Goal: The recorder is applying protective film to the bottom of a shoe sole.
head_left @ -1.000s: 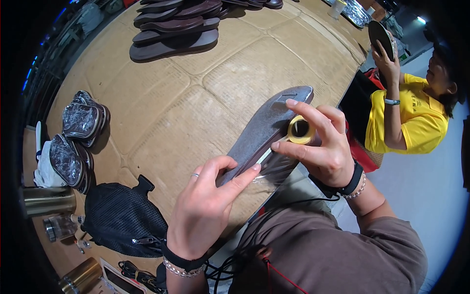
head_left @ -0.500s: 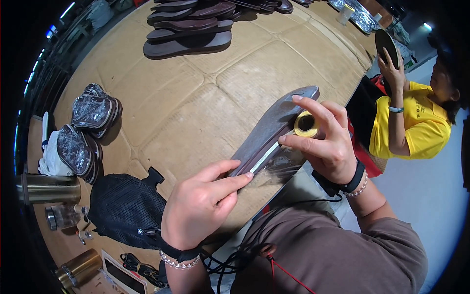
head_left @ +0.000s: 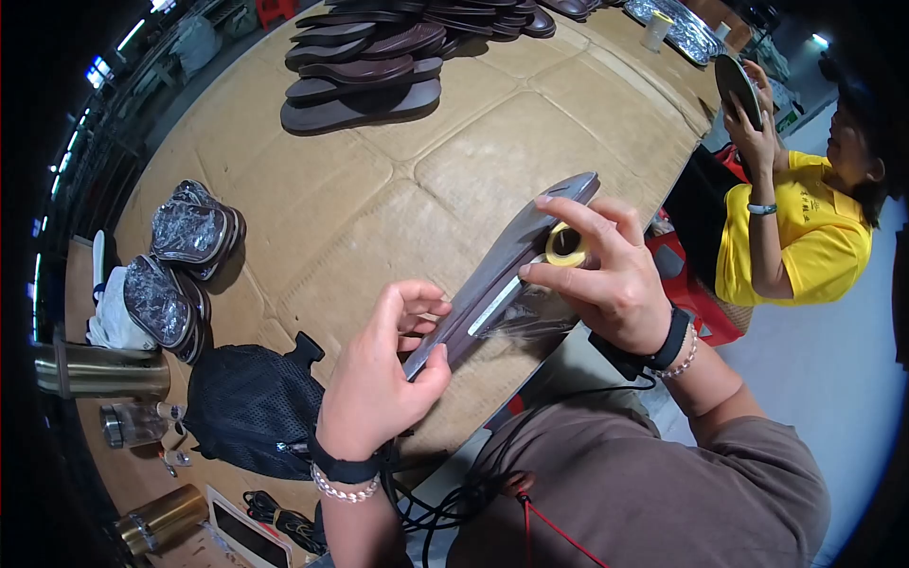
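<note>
Held tilted above the near table edge is a brown shoe sole, seemingly stacked with another, clear plastic film hanging on its lower side. A whitish strip of tape runs along its side. My left hand grips the near end, thumb on one side and curled fingers on the other. Farther up, my right hand is closed round the far end, index finger on top and thumb at the end of the strip. A tape roll with a yellow core sits within the right hand.
Piles of brown soles lie at the back of the cardboard-covered table. Film-wrapped sole bundles, a black mesh bag and a metal tumbler stand left. A person in a yellow shirt holds a sole at right.
My left hand has slid down from the tape strip to the near end of the sole, leaving the strip uncovered. The sole and my right hand have shifted slightly left.
</note>
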Action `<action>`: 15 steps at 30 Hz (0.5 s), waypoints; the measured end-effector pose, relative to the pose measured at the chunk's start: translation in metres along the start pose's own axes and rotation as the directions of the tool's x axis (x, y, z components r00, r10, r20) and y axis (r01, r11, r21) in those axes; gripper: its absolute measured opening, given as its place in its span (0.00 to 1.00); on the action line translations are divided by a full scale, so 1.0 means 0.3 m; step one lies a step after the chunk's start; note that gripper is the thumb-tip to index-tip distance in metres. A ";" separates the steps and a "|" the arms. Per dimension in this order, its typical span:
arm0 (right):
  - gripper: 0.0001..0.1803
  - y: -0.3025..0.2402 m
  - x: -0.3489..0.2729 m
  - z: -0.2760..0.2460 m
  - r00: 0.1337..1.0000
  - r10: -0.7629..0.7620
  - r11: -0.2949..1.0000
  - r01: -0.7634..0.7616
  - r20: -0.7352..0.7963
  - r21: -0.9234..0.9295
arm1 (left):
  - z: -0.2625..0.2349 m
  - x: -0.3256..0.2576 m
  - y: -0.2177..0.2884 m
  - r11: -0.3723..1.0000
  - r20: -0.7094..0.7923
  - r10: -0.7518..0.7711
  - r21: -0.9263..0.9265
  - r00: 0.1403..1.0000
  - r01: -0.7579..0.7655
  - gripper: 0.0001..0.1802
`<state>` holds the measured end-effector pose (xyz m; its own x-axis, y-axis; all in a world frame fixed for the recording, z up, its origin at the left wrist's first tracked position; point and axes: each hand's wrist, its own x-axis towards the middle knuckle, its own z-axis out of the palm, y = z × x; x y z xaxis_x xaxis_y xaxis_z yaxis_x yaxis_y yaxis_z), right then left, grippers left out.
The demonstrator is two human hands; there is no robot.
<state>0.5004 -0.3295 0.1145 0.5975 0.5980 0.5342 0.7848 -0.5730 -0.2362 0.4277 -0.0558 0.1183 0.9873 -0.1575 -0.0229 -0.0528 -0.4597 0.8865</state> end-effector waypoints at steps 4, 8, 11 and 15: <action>0.22 0.008 0.007 0.011 0.999 -0.045 0.999 0.045 -0.007 -0.011 | -0.020 0.019 0.015 0.992 0.113 -0.125 -0.013 0.986 0.127 0.33; 0.22 0.008 0.006 0.008 0.999 -0.053 0.999 0.053 -0.004 -0.002 | -0.038 0.036 0.092 0.983 0.149 -0.100 0.165 0.984 0.075 0.34; 0.22 0.000 -0.001 0.009 0.999 -0.047 0.999 0.047 -0.019 0.006 | 0.011 0.087 0.131 0.985 0.081 -0.096 0.150 0.992 0.083 0.35; 0.20 0.017 -0.004 0.019 0.998 0.049 0.999 -0.048 -0.034 0.008 | 0.058 0.118 0.140 0.990 0.087 0.013 0.136 0.996 -0.025 0.41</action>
<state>0.5046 -0.3300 0.1079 0.6289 0.5500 0.5496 0.7562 -0.5969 -0.2680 0.4577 -0.0958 0.1466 0.9696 -0.2391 -0.0513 -0.0976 -0.5705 0.8154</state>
